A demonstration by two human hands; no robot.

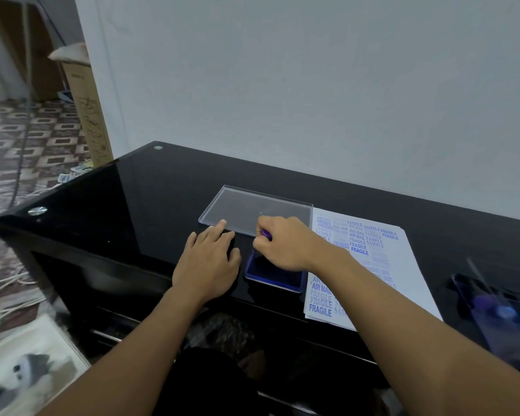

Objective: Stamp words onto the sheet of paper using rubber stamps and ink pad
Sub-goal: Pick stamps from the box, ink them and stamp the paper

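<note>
A blue ink pad (270,276) lies open on the black glass table (138,211), just left of a white sheet of paper (409,265) covered with blue stamped words. My right hand (285,244) grips a purple-handled rubber stamp (266,234) over the far end of the ink pad; the stamp's face is hidden under my fingers. My left hand (209,259) rests flat on the table beside the pad's left edge, fingers straight.
The ink pad's clear lid (252,210) lies flat behind both hands. A clear box with several more stamps (499,310) stands at the right edge. The wall runs close behind the table. A cardboard box (84,109) and cables sit on the floor at the left.
</note>
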